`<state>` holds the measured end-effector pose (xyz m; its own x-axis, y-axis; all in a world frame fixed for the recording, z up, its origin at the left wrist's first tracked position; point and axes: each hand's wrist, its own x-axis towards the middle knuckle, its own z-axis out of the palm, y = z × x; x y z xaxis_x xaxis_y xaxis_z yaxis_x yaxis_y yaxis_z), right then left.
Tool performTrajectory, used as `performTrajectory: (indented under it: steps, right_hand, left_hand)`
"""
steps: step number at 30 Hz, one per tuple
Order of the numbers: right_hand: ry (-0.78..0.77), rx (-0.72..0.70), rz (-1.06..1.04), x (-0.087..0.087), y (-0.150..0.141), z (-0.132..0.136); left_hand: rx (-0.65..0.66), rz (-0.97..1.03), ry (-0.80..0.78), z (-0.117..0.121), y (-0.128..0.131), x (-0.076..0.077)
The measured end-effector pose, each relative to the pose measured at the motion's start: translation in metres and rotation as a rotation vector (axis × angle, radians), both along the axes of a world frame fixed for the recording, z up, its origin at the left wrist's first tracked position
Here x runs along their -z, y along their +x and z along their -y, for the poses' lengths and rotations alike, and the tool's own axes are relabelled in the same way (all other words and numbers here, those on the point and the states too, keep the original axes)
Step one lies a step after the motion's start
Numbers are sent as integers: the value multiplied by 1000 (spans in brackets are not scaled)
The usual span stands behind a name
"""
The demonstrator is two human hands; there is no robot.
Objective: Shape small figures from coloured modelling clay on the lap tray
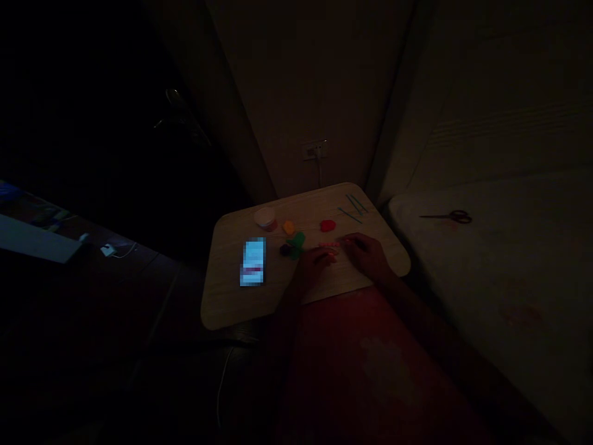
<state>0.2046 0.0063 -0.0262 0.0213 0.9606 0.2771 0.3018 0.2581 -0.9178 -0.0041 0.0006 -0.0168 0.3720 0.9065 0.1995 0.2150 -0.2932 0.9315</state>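
Over the front half of a small wooden table (227, 303), my left hand (315, 262) has its fingers bent together around a small pink-red piece (332, 254). Beside it my right hand (365, 250) has thumb and fingers drawn together at the end of a row of little pink-red bits (328, 244). What its fingertips hold is too dark to name. Just beyond the hands lies a bright red clay-like lump (328, 225). To the left are a green lump (296, 242), a dark lump (285, 250) and an orange-yellow lump (288, 227).
A lit phone (252, 262) lies at the table's left, with a pale tub (265, 219) behind it. Several thin blue-green sticks (353, 209) lie at the back right. Scissors (456, 216) rest on the pale surface to the right. A plugged-in wall socket (315, 150) is behind.
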Motion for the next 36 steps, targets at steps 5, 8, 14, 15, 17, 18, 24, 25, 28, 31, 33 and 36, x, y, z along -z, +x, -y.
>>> performTrajectory:
  steps: [5,8,14,15,17,18,24,25,28,31,33,36]
  right_hand:
    - [27,-2,6,0,0,0]
    - [30,-4,-7,-1,0,0]
    - [27,-10,-11,-1,0,-1]
    - [26,-11,-7,-1,0,0]
    - [29,-14,-8,-2,0,0]
    - [29,-15,-10,-3,0,0]
    - [-1,-7,-10,-8,-1,2]
    - [-4,-6,-6,-8,-1,2]
    - [-9,-6,17,-10,-1,2]
    - [-3,-32,20,-11,1,3]
    - [1,-55,-4,-10,2,3]
    - [17,-57,-35,-9,1,2]
  left_hand:
    - [18,-20,7,0,1,-1]
    - [33,8,8,0,2,-4]
    - [21,78,-169,4,3,-1]
    - [24,75,-205,5,3,0]
    - [28,68,-253,7,3,-2]
    - [23,65,-266,7,3,-3]
    - [-1,-13,-211,8,2,-9]
    - [-8,-30,-187,8,2,-9]
    - [-11,-32,-146,7,0,-7]
    - [1,51,-141,7,0,-6]
    - [6,99,-122,7,1,-5]
    - [-30,121,-83,6,3,-5]
